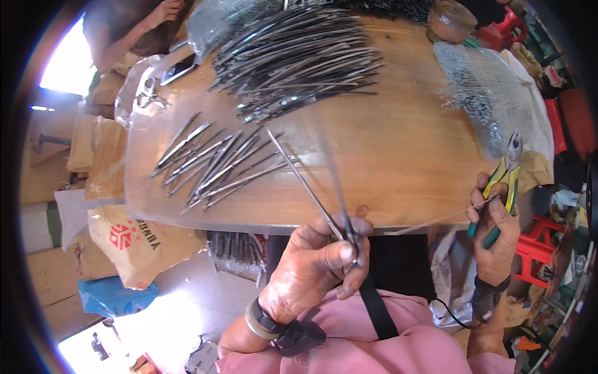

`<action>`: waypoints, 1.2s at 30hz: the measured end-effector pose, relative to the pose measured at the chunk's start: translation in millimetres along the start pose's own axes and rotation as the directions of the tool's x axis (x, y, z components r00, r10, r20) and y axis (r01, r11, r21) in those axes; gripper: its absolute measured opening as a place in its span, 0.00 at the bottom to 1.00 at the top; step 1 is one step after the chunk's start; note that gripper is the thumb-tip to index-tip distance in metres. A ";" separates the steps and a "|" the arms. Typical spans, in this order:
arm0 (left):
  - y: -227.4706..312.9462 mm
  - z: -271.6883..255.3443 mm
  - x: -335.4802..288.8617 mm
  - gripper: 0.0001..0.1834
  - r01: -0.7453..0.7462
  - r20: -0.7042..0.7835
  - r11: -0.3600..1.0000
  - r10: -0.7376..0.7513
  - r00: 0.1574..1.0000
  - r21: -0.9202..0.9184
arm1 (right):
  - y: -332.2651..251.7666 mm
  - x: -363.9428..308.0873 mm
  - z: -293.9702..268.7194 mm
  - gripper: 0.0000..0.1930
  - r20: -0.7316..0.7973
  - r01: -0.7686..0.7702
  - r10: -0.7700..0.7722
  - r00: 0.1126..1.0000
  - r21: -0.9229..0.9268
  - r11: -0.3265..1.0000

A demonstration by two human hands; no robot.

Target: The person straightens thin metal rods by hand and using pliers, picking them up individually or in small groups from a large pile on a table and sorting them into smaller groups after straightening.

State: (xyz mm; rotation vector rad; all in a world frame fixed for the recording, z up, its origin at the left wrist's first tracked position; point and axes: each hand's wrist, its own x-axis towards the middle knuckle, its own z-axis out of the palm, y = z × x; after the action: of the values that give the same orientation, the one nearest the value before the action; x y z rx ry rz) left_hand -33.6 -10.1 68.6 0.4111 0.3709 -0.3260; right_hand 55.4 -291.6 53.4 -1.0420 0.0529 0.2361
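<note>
Above the table's near edge, my left hand [327, 252] is closed around the lower ends of two thin dark rods. One grey, shiny rod [305, 186] slants up to the left; the other [335, 177] is blurred and points upward. Off to the right, my right hand [495, 234] grips a pair of pliers [509, 168] with yellow and green handles, its jaws pointing up and away. A thin pale wire [436, 218] runs from the right fingers toward the left. Several loose dark rods [218, 159] lie spread on the table, left of my left hand.
A large heap of long dark strips [293, 56] covers the far middle of the wooden table [398, 149]. Thin wires in clear plastic [476, 87] lie at the right. Scissors [149, 93] and a phone [179, 68] sit far left. Another person's arm [134, 31] shows beyond. A red stool [537, 249] stands right.
</note>
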 end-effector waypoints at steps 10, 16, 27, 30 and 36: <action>-12.7 -17.5 -6.2 0.09 -0.083 -0.140 0.792 0.208 0.968 0.605 | -12.3 15.4 24.4 0.10 0.329 0.335 -0.161 0.930 -0.586 0.737; -6.0 -27.2 4.5 0.08 -0.015 -0.002 0.577 0.029 1.000 0.817 | -0.1 12.2 38.7 0.07 0.520 0.493 -0.078 0.850 -0.735 0.466; 0.3 -30.6 9.3 0.06 0.276 -0.195 0.634 -0.196 0.961 0.723 | 36.8 6.4 33.0 0.07 0.235 0.048 0.137 0.962 -0.642 0.765; 0.2 -29.2 10.5 0.05 0.266 -0.197 0.581 -0.180 0.964 0.770 | 31.3 9.3 35.8 0.08 0.402 0.280 0.059 0.914 -0.728 0.626; -2.9 -30.4 8.1 0.03 0.287 -0.214 0.519 -0.198 0.957 0.805 | 13.8 10.6 56.2 0.11 0.613 0.588 0.062 0.788 -0.778 0.220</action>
State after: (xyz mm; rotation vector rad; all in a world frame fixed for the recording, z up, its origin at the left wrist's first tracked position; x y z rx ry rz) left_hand -36.1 -1.1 38.5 1.3462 0.3484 -0.7750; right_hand 58.9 -234.9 68.5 -2.1970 -0.9587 0.2008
